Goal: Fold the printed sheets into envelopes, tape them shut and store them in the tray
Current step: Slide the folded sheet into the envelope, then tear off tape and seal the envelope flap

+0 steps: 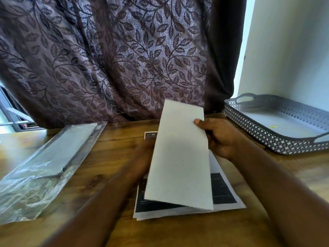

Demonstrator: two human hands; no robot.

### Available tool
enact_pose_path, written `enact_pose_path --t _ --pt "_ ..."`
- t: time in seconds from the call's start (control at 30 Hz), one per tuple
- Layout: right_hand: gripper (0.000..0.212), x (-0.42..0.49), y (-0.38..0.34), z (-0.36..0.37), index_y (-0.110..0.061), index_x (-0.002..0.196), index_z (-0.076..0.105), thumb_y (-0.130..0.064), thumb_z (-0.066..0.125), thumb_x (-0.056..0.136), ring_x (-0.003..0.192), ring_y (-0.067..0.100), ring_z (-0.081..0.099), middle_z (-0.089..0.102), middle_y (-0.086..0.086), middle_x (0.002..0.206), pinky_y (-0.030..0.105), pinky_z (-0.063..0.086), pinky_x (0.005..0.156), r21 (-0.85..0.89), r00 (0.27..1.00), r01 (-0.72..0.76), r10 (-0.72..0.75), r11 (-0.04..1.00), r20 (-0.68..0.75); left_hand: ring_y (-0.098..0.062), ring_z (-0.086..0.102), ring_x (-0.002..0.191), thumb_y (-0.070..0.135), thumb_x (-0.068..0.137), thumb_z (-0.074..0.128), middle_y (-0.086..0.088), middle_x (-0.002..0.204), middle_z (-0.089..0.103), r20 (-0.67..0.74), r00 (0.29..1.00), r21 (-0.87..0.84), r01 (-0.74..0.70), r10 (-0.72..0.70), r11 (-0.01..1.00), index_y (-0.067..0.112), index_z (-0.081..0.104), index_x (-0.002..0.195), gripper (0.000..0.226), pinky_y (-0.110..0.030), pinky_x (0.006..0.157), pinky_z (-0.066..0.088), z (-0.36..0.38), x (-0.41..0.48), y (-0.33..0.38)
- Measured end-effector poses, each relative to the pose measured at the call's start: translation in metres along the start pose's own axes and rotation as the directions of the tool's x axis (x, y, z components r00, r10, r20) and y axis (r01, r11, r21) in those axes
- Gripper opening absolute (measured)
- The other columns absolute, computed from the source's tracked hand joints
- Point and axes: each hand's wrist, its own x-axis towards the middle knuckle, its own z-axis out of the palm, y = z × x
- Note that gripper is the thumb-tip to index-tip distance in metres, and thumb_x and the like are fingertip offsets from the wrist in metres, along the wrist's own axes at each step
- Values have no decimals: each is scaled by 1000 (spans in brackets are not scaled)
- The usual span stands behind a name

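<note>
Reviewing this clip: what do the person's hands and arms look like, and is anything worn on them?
Both forearms are bare up to the frame edge: no sleeves, gloves or watch visible. The right hand shows no rings. The left hand is blurred and mostly behind the paper, so jewellery there cannot be judged.

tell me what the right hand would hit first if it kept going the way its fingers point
Most likely the white folded paper sheet that the right hand already pinches at its right edge; beyond it, probably the blurred left hand, though depth is unclear.

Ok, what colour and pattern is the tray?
Grey tray, with walls perforated in a small diamond lattice; clearest in the head view.
</note>
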Motion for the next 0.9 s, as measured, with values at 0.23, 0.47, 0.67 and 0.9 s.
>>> enact_pose_path --t 0.23,0.47,0.67,0.9 --pt "31 -2 8 -1 2 110 68 -9 79 83 88 31 76 77 15 98 43 62 76 -498 974 -228 200 837 -110 -20 70 82 11 102 51 -3 91 74 -130 989 114 -58 72 992 15 68 101 18 -34 75 56 -19 16 -12" --pt "36 -6 6 2 -1 91 67 -34 81 83 69 27 75 75 15 79 38 64 68 -876 977 -192 -2 442 -215 -13 63 103 21 95 65 7 119 64 -106 955 450 -203 278 870 29 54 125 33 -31 81 56 -8 11 -15" --pt "17 -13 -21 -28 -4 78 70 -9 64 93 54 25 72 73 9 64 31 59 51 -878 922 -7 -337 478 -191 -7 58 93 17 93 68 6 120 60 5 910 584 -339 415 737 18 55 130 39 -9 71 39 -2 6 -15" --pt "16 -22 -29 -86 -23 79 57 -17 64 93 71 19 53 63 4 84 27 33 56 -996 856 -63 -511 60 -85 -10 57 97 32 95 66 11 119 53 69 885 640 -393 460 660 20 45 139 51 -20 77 43 3 3 -15"
